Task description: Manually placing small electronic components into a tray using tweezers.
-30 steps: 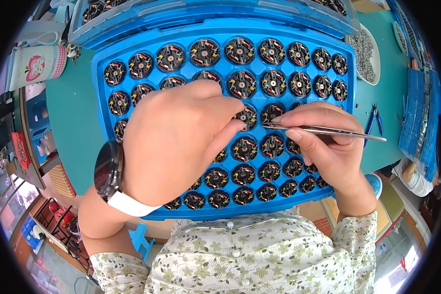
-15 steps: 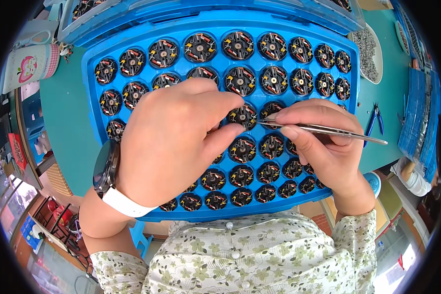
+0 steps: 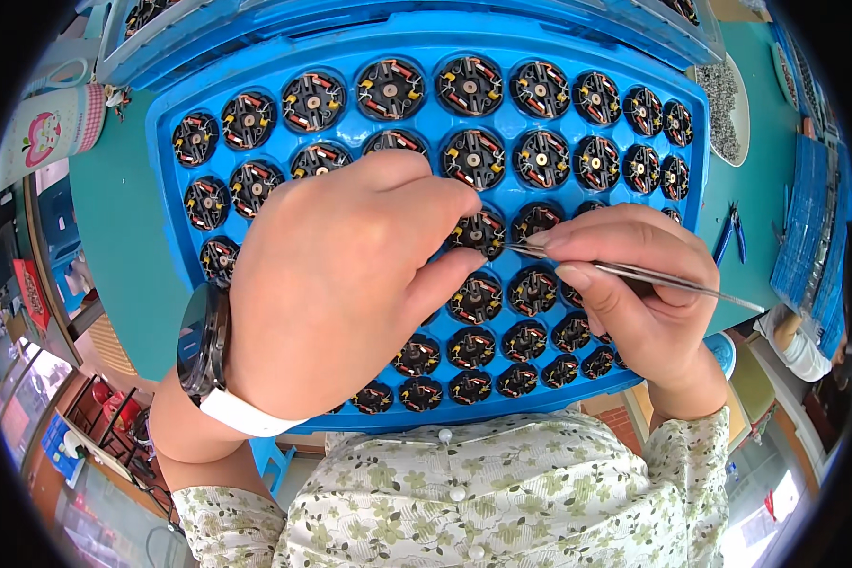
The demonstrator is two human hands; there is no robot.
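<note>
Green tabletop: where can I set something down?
Left of the blue plastic tray; a smaller patch between the white oval dish and blue-handled pliers. Crowded: the tray, packed with round black parts, under left hand and right hand.

The black disc (image 3: 476, 234) lay face up in the third row, fifth from the left, of the blue tray (image 3: 161, 204); small yellow parts and thin metal wires surrounded its round centre, and its left side was partly covered. The slim silver tweezers (image 3: 686, 283) slanted, tips at the disc's right edge, contact impossible to tell, back end lower right
</note>
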